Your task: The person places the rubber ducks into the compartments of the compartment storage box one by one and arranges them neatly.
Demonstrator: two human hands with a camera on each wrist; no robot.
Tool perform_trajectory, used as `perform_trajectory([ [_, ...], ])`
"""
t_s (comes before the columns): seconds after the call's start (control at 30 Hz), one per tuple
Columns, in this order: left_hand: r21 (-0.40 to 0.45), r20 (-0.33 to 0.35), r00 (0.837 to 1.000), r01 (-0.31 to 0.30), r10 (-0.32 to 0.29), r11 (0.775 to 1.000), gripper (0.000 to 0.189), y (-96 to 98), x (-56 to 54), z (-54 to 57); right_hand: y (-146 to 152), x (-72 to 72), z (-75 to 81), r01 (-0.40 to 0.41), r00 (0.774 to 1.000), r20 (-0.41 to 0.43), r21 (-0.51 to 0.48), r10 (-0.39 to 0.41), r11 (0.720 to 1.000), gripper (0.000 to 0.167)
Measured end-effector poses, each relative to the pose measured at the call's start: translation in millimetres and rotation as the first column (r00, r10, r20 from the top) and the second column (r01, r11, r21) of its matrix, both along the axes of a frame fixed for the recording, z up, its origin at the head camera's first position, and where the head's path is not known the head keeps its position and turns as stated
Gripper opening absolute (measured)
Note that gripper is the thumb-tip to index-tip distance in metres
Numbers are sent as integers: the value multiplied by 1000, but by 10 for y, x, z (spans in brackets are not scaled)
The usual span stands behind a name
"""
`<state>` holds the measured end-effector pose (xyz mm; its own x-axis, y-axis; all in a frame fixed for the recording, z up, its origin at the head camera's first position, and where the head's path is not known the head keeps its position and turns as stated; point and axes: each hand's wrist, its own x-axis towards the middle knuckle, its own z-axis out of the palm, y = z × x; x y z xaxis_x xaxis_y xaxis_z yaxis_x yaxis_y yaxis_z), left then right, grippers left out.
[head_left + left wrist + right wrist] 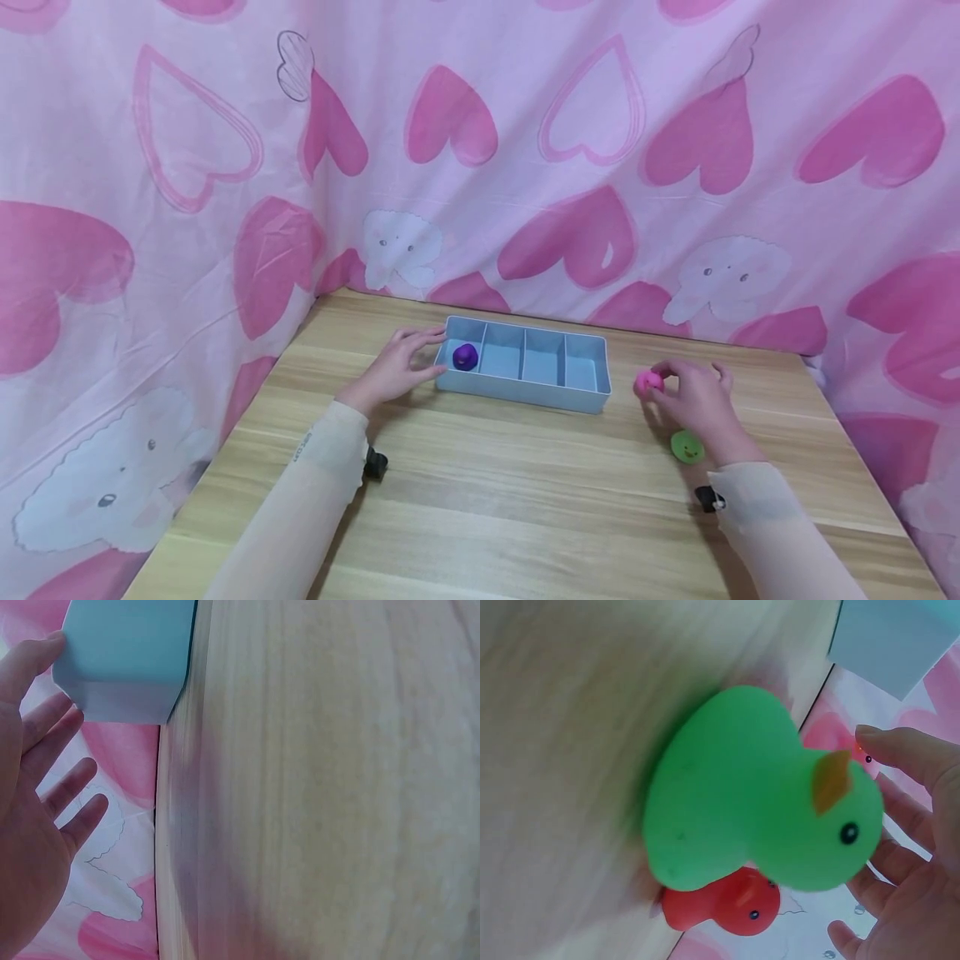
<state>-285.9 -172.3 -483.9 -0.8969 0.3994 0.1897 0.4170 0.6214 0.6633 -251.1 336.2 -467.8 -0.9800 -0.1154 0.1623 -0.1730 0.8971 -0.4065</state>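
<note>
My left hand (401,367) rests against the left end of a blue-grey divided box (521,392), thumb at the near corner and index finger at the far one. In the left wrist view its fingers are spread and fairly straight. A purple rubber duck (465,357) sits in the leftmost compartment. Right of the box, my right hand (697,400) pinches a pink rubber duck (647,383) between thumb and fingers, low over the table. A green rubber duck (687,447) stands just nearer than that hand. Behind it, the right wrist view shows a red rubber duck (742,904), hidden in the head view.
The wood-grain table (510,508) carries the box near its far edge. Pink heart-patterned cloth (480,208) hangs behind the table and along its sides. Thin dividers split the box into several compartments in a row.
</note>
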Motion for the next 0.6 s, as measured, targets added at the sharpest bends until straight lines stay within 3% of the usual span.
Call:
perform_trajectory([
  [0.6,1,3,1000,-4,4,1000,64,0,9,6,-175,-16,147,-9,994,-107,-16,8,1000,32],
])
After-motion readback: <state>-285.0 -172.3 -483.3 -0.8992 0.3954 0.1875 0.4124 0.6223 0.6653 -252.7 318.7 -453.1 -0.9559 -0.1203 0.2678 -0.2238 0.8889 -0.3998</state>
